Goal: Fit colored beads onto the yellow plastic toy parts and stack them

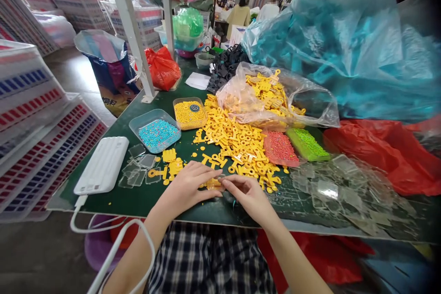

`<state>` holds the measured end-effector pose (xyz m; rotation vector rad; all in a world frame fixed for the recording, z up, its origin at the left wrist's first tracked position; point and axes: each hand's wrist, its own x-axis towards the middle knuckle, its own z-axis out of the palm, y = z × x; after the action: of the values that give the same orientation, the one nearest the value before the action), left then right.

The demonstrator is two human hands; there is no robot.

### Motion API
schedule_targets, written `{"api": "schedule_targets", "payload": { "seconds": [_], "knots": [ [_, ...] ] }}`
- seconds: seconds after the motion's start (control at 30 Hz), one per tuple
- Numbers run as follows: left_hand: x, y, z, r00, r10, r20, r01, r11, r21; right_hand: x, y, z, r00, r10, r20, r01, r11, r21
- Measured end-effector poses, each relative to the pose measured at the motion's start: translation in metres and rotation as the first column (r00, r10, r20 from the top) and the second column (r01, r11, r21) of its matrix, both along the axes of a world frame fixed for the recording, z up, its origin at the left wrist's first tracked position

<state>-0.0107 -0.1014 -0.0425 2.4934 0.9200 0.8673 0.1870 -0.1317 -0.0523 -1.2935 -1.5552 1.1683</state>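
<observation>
Near the table's front edge, my left hand (191,187) has its thumb and fingers around a small yellow piece (213,183). My right hand (247,194) is pinched at the right end of that same piece, its fingertips close to those of my left hand. Beyond both hands spreads a heap of yellow plastic parts (237,142). Several yellow pieces (174,165) lie just left of my left hand. Trays of blue beads (159,134), yellow beads (188,114), red beads (280,147) and green beads (308,144) stand around the heap.
A white power bank (102,165) with a cable lies at the left. Clear plastic pieces lie at left (138,167) and right (330,190). Behind are a bag of yellow parts (268,96), black parts (229,64), a metal post (132,27) and a large blue bag (344,50).
</observation>
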Motion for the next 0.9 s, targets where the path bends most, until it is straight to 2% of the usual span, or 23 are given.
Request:
{"api": "schedule_targets", "payload": {
  "seconds": [0.07,0.13,0.2,0.33,0.5,0.9],
  "knots": [
    [-0.004,0.002,-0.002,1.0,0.028,-0.014,-0.028,1.0,-0.003,0.003,0.001,0.0,0.974,-0.068,0.214,0.022,0.977,0.21],
    [-0.006,0.002,-0.004,0.998,0.044,-0.051,-0.045,0.998,-0.033,0.006,0.0,0.002,0.914,-0.154,0.375,-0.006,0.92,0.392],
    [-0.005,0.002,-0.006,0.993,0.05,-0.108,-0.057,0.996,-0.067,0.009,-0.001,0.002,0.869,-0.164,0.467,-0.081,0.883,0.462],
    [0.001,0.003,-0.009,0.977,0.077,-0.197,-0.092,0.993,-0.069,0.014,-0.003,0.0,0.784,-0.127,0.608,-0.223,0.856,0.466],
    [0.006,0.005,-0.011,0.971,0.091,-0.223,-0.108,0.992,-0.063,0.017,-0.004,-0.006,0.695,-0.143,0.705,-0.275,0.853,0.444],
    [0.0,0.002,-0.014,0.953,0.166,-0.253,-0.193,0.977,-0.085,0.018,-0.002,-0.007,0.717,-0.079,0.693,-0.267,0.887,0.378]
  ]
}}
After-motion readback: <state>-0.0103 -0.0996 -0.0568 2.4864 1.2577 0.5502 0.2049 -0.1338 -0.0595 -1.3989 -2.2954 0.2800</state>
